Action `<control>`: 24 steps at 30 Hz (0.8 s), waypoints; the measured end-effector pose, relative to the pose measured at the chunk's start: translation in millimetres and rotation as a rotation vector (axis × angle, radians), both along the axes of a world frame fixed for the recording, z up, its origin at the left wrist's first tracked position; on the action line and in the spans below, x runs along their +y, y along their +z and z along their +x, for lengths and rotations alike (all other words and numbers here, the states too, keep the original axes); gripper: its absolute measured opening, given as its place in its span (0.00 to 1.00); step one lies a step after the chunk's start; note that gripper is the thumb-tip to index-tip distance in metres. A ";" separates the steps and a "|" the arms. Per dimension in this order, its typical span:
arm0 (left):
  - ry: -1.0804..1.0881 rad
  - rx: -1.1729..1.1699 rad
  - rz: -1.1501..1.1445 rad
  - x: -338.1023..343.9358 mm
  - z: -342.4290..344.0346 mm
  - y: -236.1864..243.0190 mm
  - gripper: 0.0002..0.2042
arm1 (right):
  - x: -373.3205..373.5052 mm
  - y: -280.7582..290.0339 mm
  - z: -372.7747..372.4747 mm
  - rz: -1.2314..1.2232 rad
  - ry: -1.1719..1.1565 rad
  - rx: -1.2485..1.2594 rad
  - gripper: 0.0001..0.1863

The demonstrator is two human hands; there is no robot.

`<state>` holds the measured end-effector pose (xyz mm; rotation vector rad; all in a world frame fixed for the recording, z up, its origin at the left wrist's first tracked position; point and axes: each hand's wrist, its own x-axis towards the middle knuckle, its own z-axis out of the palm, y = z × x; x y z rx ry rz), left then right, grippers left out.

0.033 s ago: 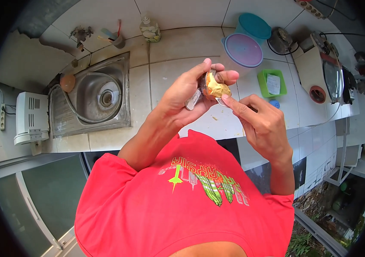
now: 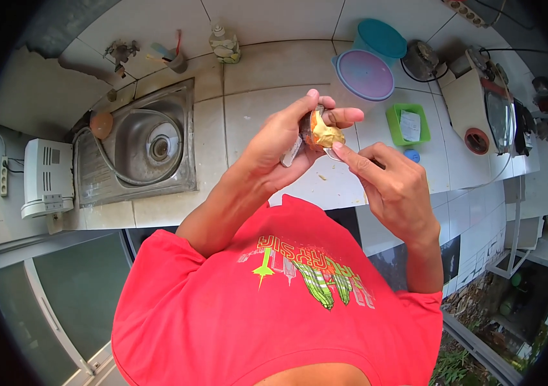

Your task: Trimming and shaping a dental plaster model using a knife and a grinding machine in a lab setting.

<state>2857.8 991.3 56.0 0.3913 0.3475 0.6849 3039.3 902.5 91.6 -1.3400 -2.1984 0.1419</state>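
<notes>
My left hand (image 2: 274, 143) is raised over the counter, palm up, its fingers curled around a small dark, rounded container (image 2: 306, 127). A crumpled yellow and orange covering (image 2: 326, 134) lies over the side facing my right hand. A white label-like piece (image 2: 292, 153) shows at my left palm. My right hand (image 2: 397, 183) reaches in from the right with thumb and forefinger pinched at the covering's lower edge. A thin pale loop or tab (image 2: 332, 154) sticks out at those fingertips; its kind is too small to tell. The other right fingers are curled in.
Left on the tiled counter (image 2: 274, 103) is a steel sink (image 2: 187, 154) with a hose. Behind stand a pump bottle (image 2: 225, 45) and a brush cup (image 2: 176, 62). To the right are a teal tub (image 2: 380, 40), a purple-lidded container (image 2: 365, 75), a green basket (image 2: 423, 132) and a blue cap (image 2: 412, 156).
</notes>
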 end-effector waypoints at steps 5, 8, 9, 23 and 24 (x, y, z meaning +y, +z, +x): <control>0.080 0.156 0.076 -9.9 7.7 9.6 0.13 | 0.2 -23.0 -1.1 0.025 0.003 0.037 0.27; 0.118 0.127 0.052 -9.8 10.3 8.6 0.13 | -6.8 -41.3 -16.3 0.058 -0.092 0.266 0.27; 0.138 0.100 0.053 -9.5 10.3 7.7 0.13 | -8.5 -47.4 -23.7 0.054 -0.142 0.394 0.26; 0.338 0.095 0.217 -17.8 40.9 -4.2 0.23 | -25.6 -30.9 -8.7 -0.045 -0.207 0.442 0.25; 0.281 0.000 0.188 -16.3 40.0 -3.9 0.26 | -24.1 -29.8 -8.7 -0.043 -0.212 0.443 0.25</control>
